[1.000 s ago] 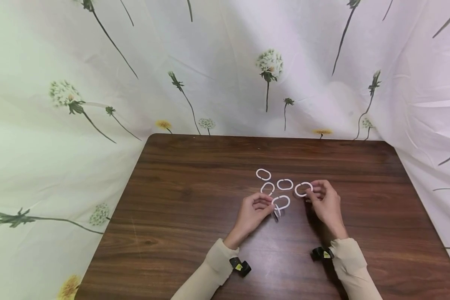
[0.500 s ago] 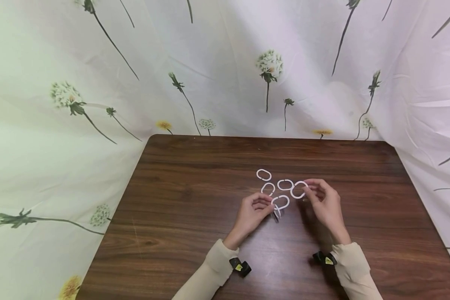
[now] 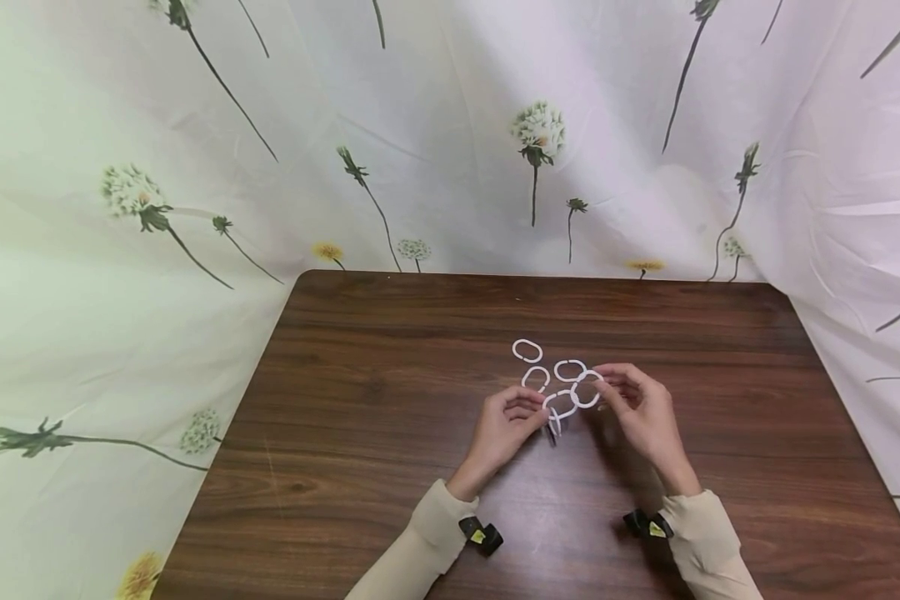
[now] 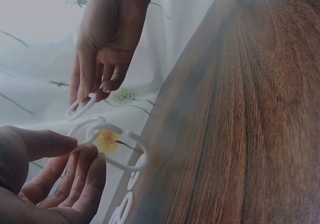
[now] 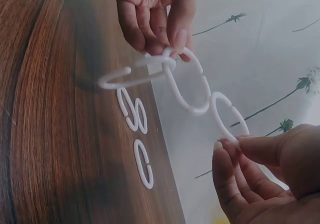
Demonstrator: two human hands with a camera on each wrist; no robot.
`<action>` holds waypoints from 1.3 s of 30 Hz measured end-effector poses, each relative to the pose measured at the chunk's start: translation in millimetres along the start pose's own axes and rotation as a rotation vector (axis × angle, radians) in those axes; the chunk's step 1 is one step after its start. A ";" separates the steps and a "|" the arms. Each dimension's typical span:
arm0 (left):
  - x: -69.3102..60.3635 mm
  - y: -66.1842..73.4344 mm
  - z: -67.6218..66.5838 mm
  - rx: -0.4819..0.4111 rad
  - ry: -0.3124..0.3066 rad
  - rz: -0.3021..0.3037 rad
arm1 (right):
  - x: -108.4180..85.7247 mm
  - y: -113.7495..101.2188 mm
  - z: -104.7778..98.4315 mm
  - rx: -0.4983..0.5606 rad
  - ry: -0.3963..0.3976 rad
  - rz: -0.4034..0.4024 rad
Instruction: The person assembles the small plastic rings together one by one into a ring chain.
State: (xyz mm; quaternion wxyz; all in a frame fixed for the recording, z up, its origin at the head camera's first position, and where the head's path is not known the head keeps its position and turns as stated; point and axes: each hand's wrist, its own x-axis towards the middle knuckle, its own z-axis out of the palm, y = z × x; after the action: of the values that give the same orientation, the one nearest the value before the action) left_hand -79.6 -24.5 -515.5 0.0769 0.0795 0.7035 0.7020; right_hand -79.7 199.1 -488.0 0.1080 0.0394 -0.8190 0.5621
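My left hand [image 3: 508, 425] pinches white plastic C-shaped curtain rings between thumb and fingertips. Two are linked: one ring [image 5: 199, 112] stands out towards the right hand, and the other [image 5: 103, 84] hangs through it, blurred in the right wrist view. My right hand [image 3: 645, 417] pinches a single ring [image 5: 218, 119] by its lower end, held above the table. That ring's far end comes right beside the left hand's ring. Whether they touch I cannot tell. Small gaps show in the rings.
Three loose white rings lie on the dark wood table [image 3: 345, 375] beyond the hands: a far ring [image 3: 526, 341], a middle ring [image 3: 534, 367] and a right-hand ring [image 3: 570, 381]. A white floral sheet [image 3: 435, 167] hangs behind the table. Black straps sit on both wrists.
My right hand has brought its ring leftward and slightly nearer, so it now overlaps the left hand's ring in the head view. The left hand has stayed almost still.
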 end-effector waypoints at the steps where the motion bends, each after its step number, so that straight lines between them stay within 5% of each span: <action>1: 0.2 -0.1 0.2 -0.003 0.001 0.003 | -0.2 -0.7 0.8 0.000 -0.005 -0.004; 11: -0.1 3.6 0.4 -0.008 -0.001 -0.004 | -3.3 -0.9 6.9 -0.032 -0.021 -0.030; 28: -2.0 2.5 0.0 0.030 -0.016 0.067 | -7.2 -5.5 13.5 -0.063 -0.017 -0.050; 39: -0.2 2.8 0.1 0.018 -0.008 0.004 | -8.7 -4.2 16.0 -0.096 -0.013 -0.096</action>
State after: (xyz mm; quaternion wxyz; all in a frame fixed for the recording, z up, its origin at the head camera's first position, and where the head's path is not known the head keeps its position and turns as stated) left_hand -79.4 -24.5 -512.7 0.0775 0.0844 0.7094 0.6954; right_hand -72.6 182.3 -491.6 0.1314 0.0772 -0.8428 0.5162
